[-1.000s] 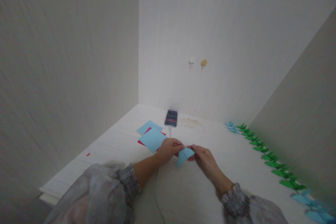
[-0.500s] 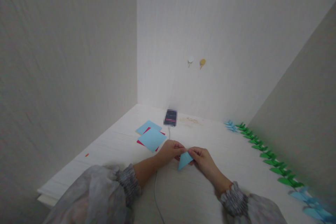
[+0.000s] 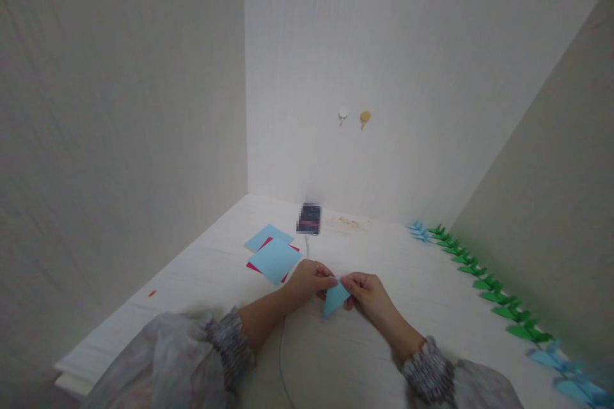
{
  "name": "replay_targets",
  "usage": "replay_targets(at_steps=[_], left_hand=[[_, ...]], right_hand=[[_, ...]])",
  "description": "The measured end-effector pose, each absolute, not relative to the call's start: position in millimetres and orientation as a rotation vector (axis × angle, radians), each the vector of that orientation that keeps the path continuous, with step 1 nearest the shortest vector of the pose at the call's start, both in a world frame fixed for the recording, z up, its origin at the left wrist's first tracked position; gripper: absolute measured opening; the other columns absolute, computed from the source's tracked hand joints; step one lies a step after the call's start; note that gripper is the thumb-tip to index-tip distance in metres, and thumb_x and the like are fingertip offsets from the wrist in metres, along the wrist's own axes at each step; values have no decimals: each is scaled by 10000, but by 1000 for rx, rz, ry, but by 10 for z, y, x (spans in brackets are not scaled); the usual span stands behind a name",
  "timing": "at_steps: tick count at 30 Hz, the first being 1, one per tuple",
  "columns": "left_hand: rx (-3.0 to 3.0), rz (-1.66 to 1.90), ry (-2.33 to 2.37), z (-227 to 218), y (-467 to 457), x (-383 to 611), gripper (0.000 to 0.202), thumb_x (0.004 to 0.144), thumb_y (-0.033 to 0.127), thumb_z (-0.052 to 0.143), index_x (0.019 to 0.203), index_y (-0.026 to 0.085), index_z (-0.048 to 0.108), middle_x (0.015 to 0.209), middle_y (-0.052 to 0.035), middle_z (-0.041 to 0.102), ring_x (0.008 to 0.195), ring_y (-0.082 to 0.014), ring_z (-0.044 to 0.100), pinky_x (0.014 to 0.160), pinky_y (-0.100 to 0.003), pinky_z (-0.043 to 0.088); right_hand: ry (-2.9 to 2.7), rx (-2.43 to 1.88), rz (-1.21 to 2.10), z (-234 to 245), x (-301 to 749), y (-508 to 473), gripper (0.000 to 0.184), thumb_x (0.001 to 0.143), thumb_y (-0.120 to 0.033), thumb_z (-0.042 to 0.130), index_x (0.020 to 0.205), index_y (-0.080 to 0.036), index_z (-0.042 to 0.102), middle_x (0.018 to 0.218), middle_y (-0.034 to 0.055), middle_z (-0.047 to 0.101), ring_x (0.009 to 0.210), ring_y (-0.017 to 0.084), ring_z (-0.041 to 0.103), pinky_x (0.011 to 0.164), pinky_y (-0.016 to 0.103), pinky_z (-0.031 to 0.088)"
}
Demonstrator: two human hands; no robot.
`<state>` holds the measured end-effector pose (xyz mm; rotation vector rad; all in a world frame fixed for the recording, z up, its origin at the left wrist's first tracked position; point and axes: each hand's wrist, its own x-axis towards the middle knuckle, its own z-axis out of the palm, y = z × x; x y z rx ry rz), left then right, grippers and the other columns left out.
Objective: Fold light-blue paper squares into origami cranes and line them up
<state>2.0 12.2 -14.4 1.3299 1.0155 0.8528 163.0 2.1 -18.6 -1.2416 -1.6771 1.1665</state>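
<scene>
Head view: tall, pale walls [image 3: 407,45] with faint streaks meet behind your smooth white surface [image 3: 359,364]. Along its right edge runs a long row of green folded-paper shapes [image 3: 503,311], pointed and winged, with light-blue folded shapes [image 3: 575,374] at the near end. Your gauzy grey sleeves [image 3: 163,345] gather into crinkled cuffs. Your left hand [image 3: 307,281] and right hand [image 3: 368,292] face each other, fingers of both pinching the upper part of the folded light-blue paper [image 3: 336,298], a crisp triangle held between them, its point downward. Flat blue square sheets [image 3: 275,260] overlap red ones [image 3: 254,266] beyond your left hand. Behind them sits a dark rectangular device [image 3: 309,218], its picture blurred. Smallest is an orange scrap [image 3: 152,293] at far left.
</scene>
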Motion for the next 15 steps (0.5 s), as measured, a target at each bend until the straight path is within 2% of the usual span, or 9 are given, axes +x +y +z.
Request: replay_targets(at_steps=[10,15], left_hand=[[1353,847,971,-145,113,13,296,546,370,606,652,95,584,548,-24,583,490,-111,531,503,-257,455],[1335,859,1004,-161,126,21,289,533,355,614,651,95,576,542,-18,577,469,-104,524,497,-260,454]], right_hand=[[-1716,-1283,1103,-160,1629,24,296,699,-391,474,561,-139,543,392,-25,526,347,93,483,366,186,332],[-1646,-1281,1195,-193,1697,74,264,647,-372,533,526,-137,529,408,-21,539,329,86,469,357,193,349]])
